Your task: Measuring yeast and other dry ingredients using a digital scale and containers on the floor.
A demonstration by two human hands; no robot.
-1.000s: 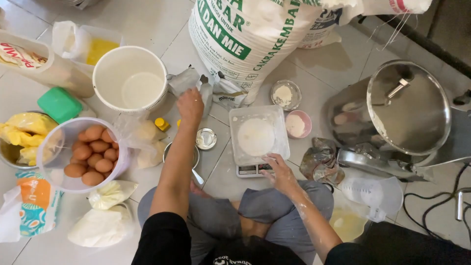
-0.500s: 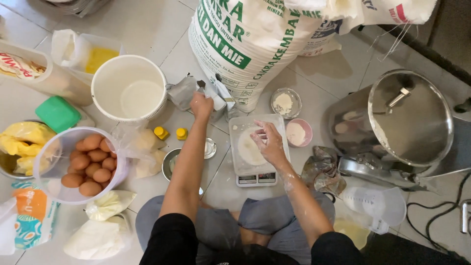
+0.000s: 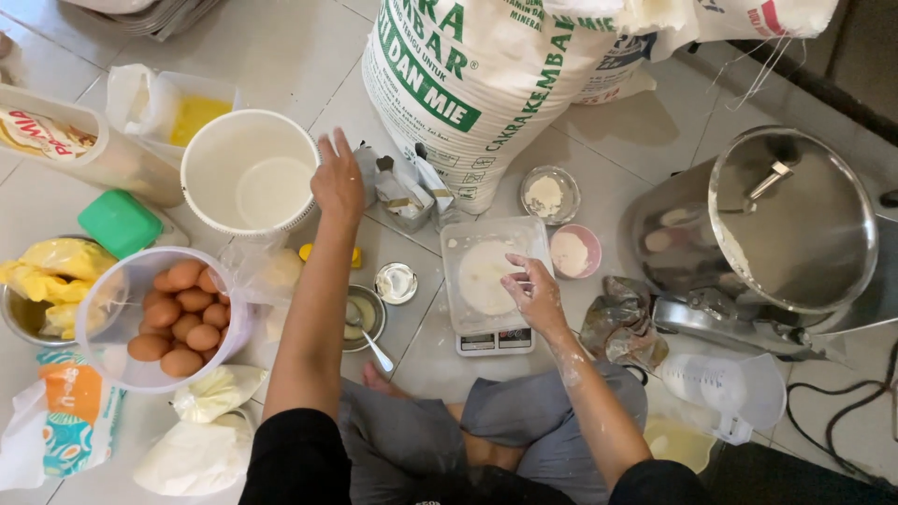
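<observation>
Right hand (image 3: 535, 292) fingers curled loosely, floury, tips over the flour tray (image 3: 494, 273) on the scale (image 3: 496, 340); can't tell if pinching anything. Left hand (image 3: 337, 182) open, fingers spread, holding nothing, at the rim of the white bucket (image 3: 249, 171). Egg bowl (image 3: 154, 318) left of the forearm, flour sack (image 3: 477, 75) ahead, steel mixer (image 3: 776, 234) right.

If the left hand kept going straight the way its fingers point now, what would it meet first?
The left hand points up the frame, beside the white bucket's rim. Straight on there is only bare tiled floor as far as the picture shows; the big flour sack lies to its right. Height is unclear.
</observation>
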